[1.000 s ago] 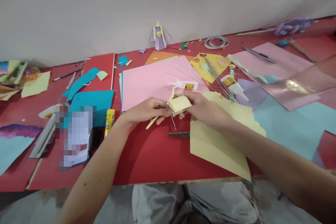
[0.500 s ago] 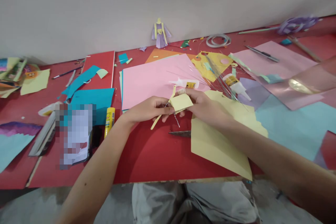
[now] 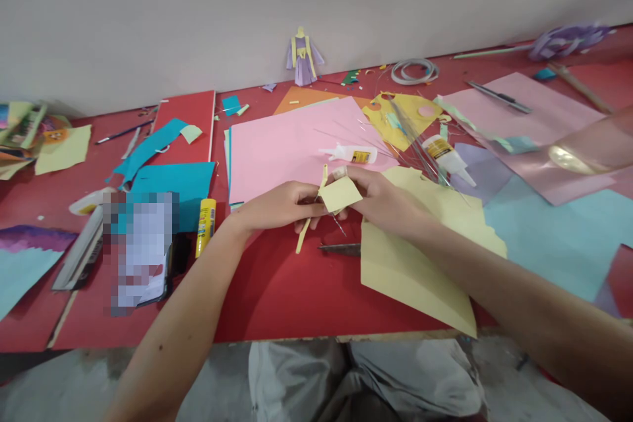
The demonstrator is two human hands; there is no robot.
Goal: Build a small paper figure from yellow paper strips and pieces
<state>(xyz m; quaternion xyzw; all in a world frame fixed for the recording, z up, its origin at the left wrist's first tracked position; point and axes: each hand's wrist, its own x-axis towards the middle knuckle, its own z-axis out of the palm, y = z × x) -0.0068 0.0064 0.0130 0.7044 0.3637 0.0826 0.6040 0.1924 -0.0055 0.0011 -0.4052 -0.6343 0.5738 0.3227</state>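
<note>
Red tbl (image 3: 277, 303), yel. sheet (image 3: 395, 273), glue stk (image 3: 206, 227)

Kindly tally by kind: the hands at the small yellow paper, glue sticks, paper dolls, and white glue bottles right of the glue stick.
Left hand and right hand: 2
Glue stick: 1
Paper doll: 1
White glue bottles: 2
Total: 6

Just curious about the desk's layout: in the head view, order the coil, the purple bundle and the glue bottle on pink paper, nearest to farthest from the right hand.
From the right hand:
1. Glue bottle, just beyond it, on pink paper.
2. Coil, farther back, near the wall.
3. Purple bundle, far back right.
</note>
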